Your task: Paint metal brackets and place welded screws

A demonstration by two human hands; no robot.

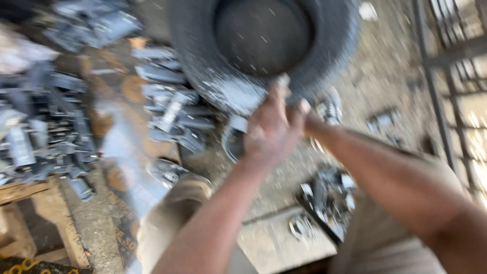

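Blurred frame. Left hand (269,129) at centre, fingers curled, closed on the lower rim of the dusty black tyre (228,66) that fills the top centre. Right hand (307,119) just behind the left, mostly hidden; can't tell how far open, though it seems to touch the tyre. Grey metal parts (45,127) piled at left. Printed black-and-orange sheet (124,203) at lower left, wooden pallet (30,218) beside it.

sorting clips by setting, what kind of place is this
Probably an outdoor scrap or metalwork yard. A worn black rubber tyre lies on gritty ground, heaps of grey metal pieces lie around, and the left hand and right hand meet by the tyre.
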